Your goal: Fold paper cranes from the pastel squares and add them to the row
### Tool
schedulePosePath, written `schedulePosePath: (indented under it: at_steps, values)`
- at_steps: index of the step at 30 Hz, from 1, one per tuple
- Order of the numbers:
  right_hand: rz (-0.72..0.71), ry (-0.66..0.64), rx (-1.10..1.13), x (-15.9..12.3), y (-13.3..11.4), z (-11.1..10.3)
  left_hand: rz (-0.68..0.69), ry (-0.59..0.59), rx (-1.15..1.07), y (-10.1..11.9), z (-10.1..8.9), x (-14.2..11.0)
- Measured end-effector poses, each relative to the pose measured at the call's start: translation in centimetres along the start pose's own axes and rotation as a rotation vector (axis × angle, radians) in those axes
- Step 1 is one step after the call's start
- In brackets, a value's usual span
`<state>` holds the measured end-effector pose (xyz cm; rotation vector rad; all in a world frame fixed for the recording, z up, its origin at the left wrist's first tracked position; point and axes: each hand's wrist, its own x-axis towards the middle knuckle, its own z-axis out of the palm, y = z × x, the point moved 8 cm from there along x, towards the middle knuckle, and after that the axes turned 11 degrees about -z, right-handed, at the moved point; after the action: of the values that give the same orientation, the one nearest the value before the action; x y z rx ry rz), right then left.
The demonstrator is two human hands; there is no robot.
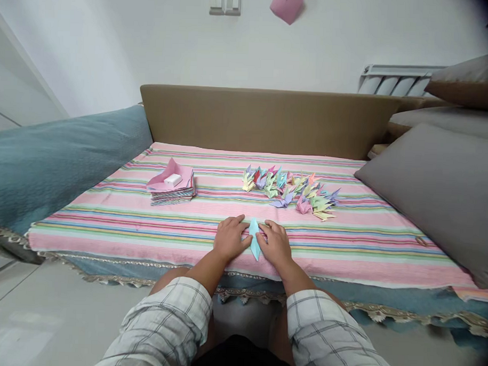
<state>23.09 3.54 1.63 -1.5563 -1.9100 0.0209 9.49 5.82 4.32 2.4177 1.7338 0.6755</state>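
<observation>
A light blue piece of origami paper [254,247], folded into a narrow kite-like diamond, lies on the striped cloth in front of me. My left hand [231,238] holds its left edge with thumb and forefinger, the thumb tip over the paper. From the other side, my right hand [275,244] has its thumb and fingers on the right edge. Beyond the hands, to the right, lies a loose cluster of folded paper cranes [283,199] in many colours. Farther left is a stack of square paper sheets [173,195], with a small white block [172,180] on the pink top sheet.
The pink striped cloth [118,221] covers a sofa seat with a brown backrest [262,122]. Grey cushions [423,194] lean at the right, and a blue-covered armrest [69,155] bounds the left. A small brownish object [421,241] lies near the cushion.
</observation>
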Motion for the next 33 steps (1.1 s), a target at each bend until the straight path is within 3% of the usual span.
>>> schedulePosePath:
  at_steps: [14, 20, 27, 33]
  values:
    - [-0.037, 0.018, 0.228, 0.2, -0.4, -0.5, -0.015, -0.028, -0.248, -0.9, -0.2, 0.3]
    - [0.071, 0.103, 0.621, 0.1, -0.3, 0.0, -0.112, -0.082, -0.605, -1.9, 0.5, 0.5]
    - [0.270, 0.095, 1.102, 1.3, -1.1, 0.0, -0.326, -0.045, -1.249, -1.7, 0.4, 0.3]
    - [0.316, 0.080, 1.187, 2.8, -1.4, -1.1, -0.324, 0.053, -1.226, -1.3, 0.0, 0.4]
